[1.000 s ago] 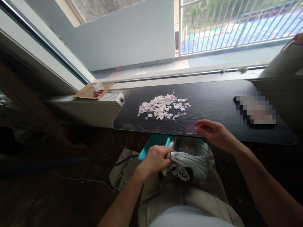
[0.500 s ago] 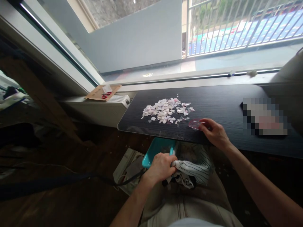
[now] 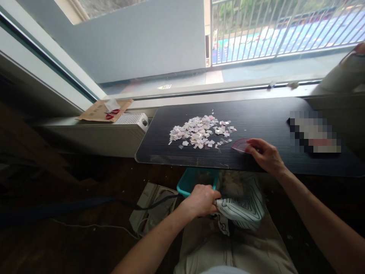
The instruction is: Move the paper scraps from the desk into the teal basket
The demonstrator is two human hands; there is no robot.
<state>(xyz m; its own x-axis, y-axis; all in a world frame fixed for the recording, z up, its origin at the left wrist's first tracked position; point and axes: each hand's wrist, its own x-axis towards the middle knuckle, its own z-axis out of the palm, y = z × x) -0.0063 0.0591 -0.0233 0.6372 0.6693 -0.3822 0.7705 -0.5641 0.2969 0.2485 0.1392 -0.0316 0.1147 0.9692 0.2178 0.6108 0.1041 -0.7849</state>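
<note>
My right hand (image 3: 266, 152) pinches a clear, red-marked protractor (image 3: 240, 145) just over the table near its front edge. To the protractor's left lies a loose heap of small paper scraps (image 3: 196, 131), mostly white and pale pink. Below the table edge, my left hand (image 3: 203, 198) is closed on the gathered edge of a white bag with black line patterns (image 3: 245, 209). Its fingers also lie at the rim of a teal bin (image 3: 181, 185), and whether they grip that too I cannot tell. Pale scraps show inside the bag's mouth.
The dark table (image 3: 265, 118) stands against the window. A pixelated object (image 3: 315, 133) lies at its right. Red-handled scissors (image 3: 112, 113) rest on a brown envelope (image 3: 94, 111) upon the left ledge, beside a white radiator (image 3: 132, 119). A grey-beige box-like item (image 3: 142, 205) is on the floor.
The view has shifted slightly. My right hand and the protractor are a little farther from the scraps, and the protractor's arc shows more fully. My left hand still holds the bag, whose mouth has moved slightly.
</note>
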